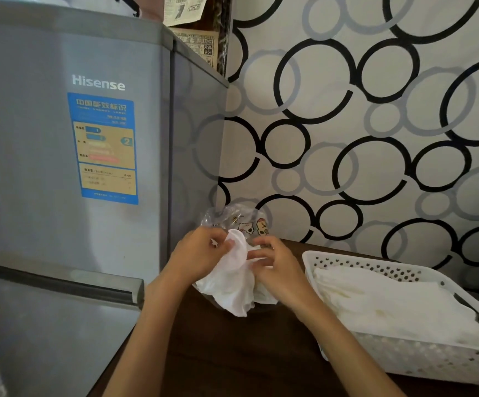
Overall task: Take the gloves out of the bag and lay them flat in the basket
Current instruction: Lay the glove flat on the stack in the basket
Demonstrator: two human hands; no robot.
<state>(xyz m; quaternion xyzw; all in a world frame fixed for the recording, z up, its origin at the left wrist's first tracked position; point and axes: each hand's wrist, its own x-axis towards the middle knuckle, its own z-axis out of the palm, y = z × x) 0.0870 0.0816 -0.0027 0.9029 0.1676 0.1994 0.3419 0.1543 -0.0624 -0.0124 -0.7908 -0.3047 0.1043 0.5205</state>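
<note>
Both hands meet over the dark wooden table (232, 353), just below the middle of the scene. Her or his left hand (201, 253) has its fingers curled onto the top of a white glove (234, 270), pinching the rounded cuff edge, while the right hand (275, 260) pinches the same bundle of white fabric from the three o'clock side, thumb and fingers bent around it. From where I stand the glove hangs down between the two wrists in loose folds, its lower end reaching toward six o'clock and close to the tabletop; whether it touches the wood I cannot tell. Directly behind the hands, at twelve o'clock from them, sits the clear plastic bag (232, 219) with small cartoon figures printed on it, crumpled and upright, and the glove's upper end seems to be right at its mouth. Off at four o'clock from the hands stands the white perforated basket (404, 356), near but apart from them, with more gloves (390, 299) already lying flat inside as a pale stack. A grey refrigerator (60, 167) with a blue label fills the nine o'clock side, just beside the table, and a curtain (375, 124) printed with black and grey rings hangs behind everything.
</note>
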